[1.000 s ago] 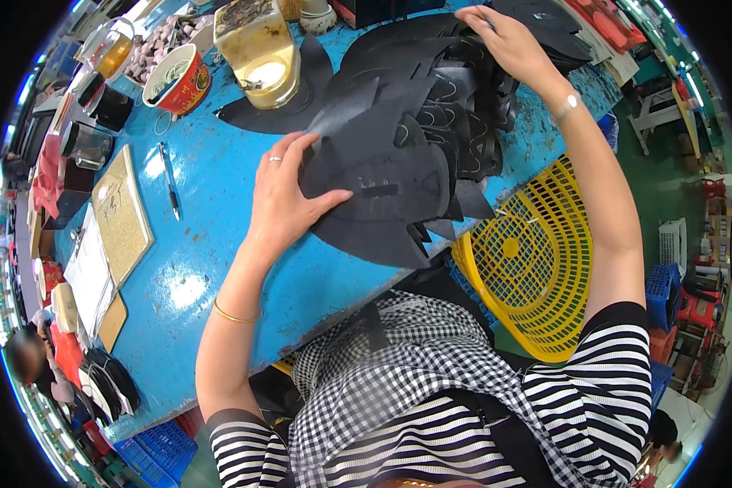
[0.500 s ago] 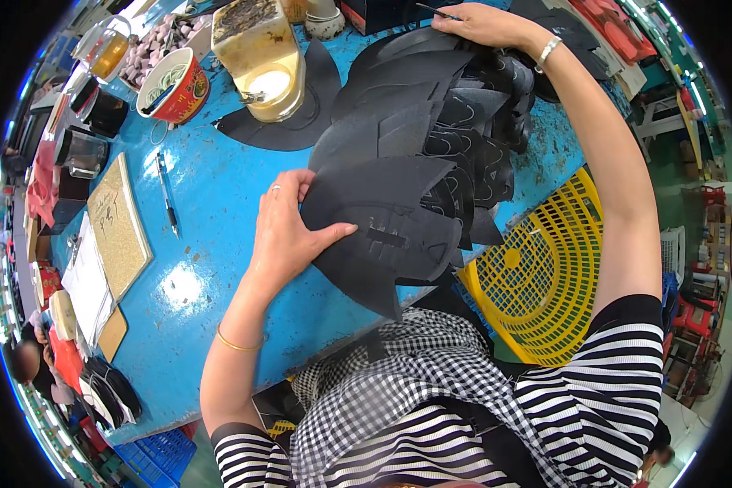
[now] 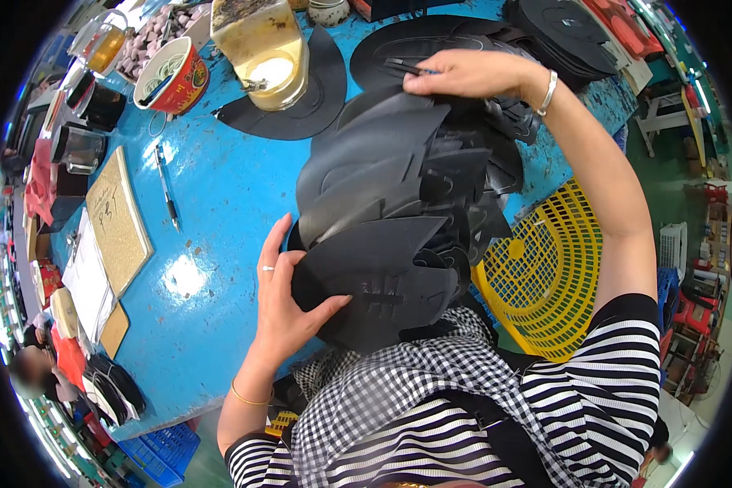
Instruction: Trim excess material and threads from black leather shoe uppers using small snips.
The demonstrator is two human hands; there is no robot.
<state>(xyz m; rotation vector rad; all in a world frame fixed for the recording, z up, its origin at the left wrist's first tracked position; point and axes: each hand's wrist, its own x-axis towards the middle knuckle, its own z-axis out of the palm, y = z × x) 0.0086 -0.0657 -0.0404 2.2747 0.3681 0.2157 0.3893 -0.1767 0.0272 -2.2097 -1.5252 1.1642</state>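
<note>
A fanned stack of flat black shoe upper pieces (image 3: 358,171) lies between my two hands, its near end close to my apron. My left hand (image 3: 289,305) grips the near left edge of the stack, thumb on top and fingers along the side. At the far end, my right hand (image 3: 484,75) is closed around slim dark tweezers (image 3: 404,67) whose tips point left. Part of that hand rests against the stack's far end, and its lower fingers are hidden. More black pieces (image 3: 374,55) lie just beyond the stack.
A yellow plastic basket (image 3: 537,260) sits right of the stack. A glue pot (image 3: 281,93) stands on a black piece, beside a red bowl (image 3: 189,85). On the left are a pen (image 3: 167,191) and a board (image 3: 120,220). Another black pile (image 3: 557,37) is at the far right.
Both hands and the stack have moved toward me, with its near end now at my apron. The black pieces beyond it have come into fuller view.
</note>
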